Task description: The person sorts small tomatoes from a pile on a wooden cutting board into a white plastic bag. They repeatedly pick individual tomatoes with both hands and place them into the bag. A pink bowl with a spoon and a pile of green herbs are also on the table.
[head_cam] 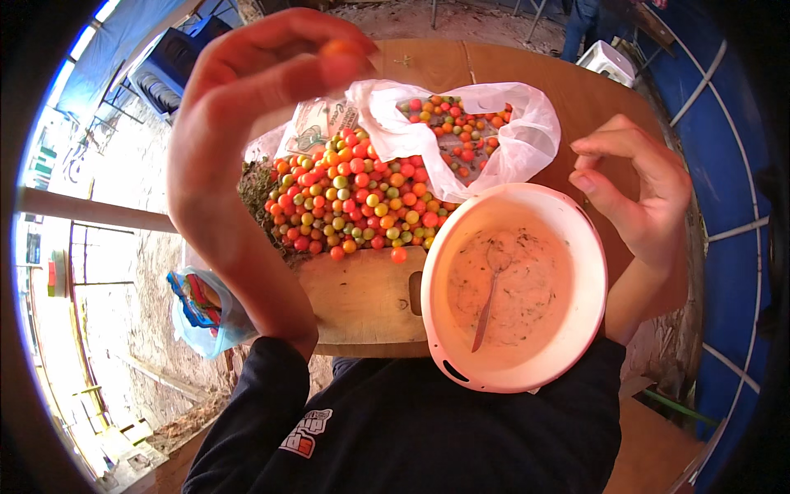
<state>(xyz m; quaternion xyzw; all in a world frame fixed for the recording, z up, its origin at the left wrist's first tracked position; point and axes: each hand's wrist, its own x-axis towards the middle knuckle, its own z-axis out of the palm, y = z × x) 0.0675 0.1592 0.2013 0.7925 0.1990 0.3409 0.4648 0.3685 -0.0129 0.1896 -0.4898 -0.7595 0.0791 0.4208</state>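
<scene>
My left hand (247, 74), blurred, is raised over the far left of the table and pinches a small orange-red cherry tomato (340, 54) between its fingertips. To the right of the bowl, my right hand (642, 185) is held up with thumb and forefinger a little apart and nothing visible between them. A heap of cherry tomatoes (355, 197), red, orange, yellow and green, lies in front of me. Behind it, a white plastic bag (531, 136) stands open with more tomatoes inside. The white plastic bowl (583, 272) holds a metal spoon (487, 309) and dark green bits.
A wooden cutting board (358, 296) lies at the near edge of the round wooden table (426, 58). Dried stems (256, 191) border the heap's left side. A light-blue bag (216, 339) with packets hangs at left. Beyond are a white stool (608, 62) and a person's legs (580, 28).
</scene>
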